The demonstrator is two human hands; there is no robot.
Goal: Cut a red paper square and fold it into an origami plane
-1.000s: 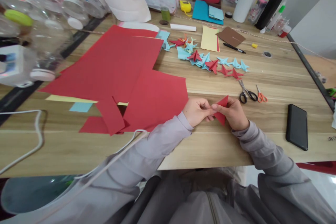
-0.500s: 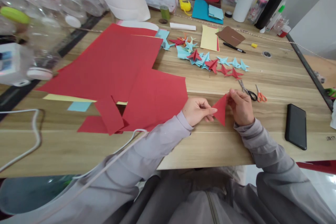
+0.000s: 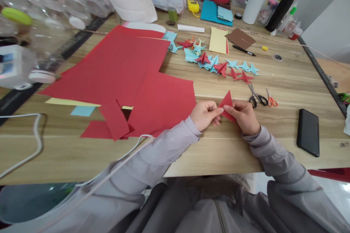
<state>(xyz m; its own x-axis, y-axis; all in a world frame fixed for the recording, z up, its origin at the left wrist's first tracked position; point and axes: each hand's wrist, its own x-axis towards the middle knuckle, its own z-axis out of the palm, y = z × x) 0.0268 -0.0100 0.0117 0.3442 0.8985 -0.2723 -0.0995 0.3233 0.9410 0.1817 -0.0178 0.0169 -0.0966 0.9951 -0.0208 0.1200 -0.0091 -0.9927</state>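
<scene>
A small folded piece of red paper [image 3: 227,101], triangular in outline, is held up over the front of the table between my two hands. My left hand [image 3: 205,115] pinches its left side between thumb and fingers. The thumb of my right hand [image 3: 244,115] presses on the paper's face, with the fingers curled behind it. To the left, large red sheets [image 3: 164,102] lie close to my left hand. Beyond my hands sit several folded red and light-blue paper cranes [image 3: 210,62]. Black-handled scissors [image 3: 257,98] and small orange-handled scissors [image 3: 272,100] lie just past my right hand.
A black phone [image 3: 308,132] lies at the right. Red strips [image 3: 114,120] and a light-blue piece [image 3: 82,110] are at the left, near a white cable [image 3: 38,134]. Farther back are yellow paper [image 3: 218,40], brown paper [image 3: 240,38], a pen [image 3: 244,50] and clear plastic bottles [image 3: 46,40].
My right hand has shifted left and its thumb now lies on the paper's face. The red paper has turned so that a point faces up. My left hand stays nearly in place.
</scene>
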